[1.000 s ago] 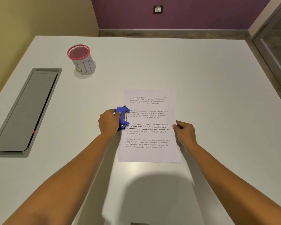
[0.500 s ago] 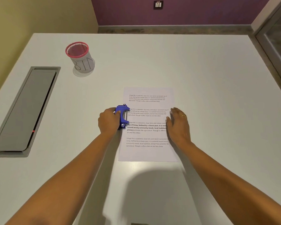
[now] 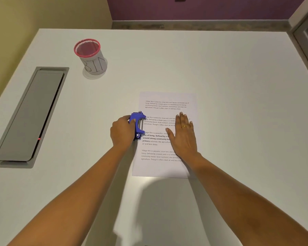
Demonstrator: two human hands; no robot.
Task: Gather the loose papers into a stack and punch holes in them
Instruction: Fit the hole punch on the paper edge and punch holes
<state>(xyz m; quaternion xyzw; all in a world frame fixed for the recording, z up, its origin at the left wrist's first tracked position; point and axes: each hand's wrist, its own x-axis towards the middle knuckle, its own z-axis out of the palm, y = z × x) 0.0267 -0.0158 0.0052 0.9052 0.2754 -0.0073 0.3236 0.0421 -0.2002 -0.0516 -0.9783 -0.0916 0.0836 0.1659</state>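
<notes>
A stack of printed white papers [image 3: 164, 167] lies squared up in the middle of the white table [image 3: 229, 77]. A blue hole punch [image 3: 137, 124] sits over the stack's left edge, about halfway along it. My left hand [image 3: 122, 131] grips the punch from the left, fingers curled over its top. My right hand [image 3: 183, 135] lies flat on the papers, fingers straight and pointing away from me, pressing the sheets down.
A mesh cup with a pink rim [image 3: 91, 56] stands at the back left. A grey cable hatch [image 3: 28, 118] is set into the table along the left side. The table's far edge meets a purple wall.
My right hand moved from the papers' right edge, where it was curled, onto the middle of the sheet and flattened out. The left hand and punch stayed put.
</notes>
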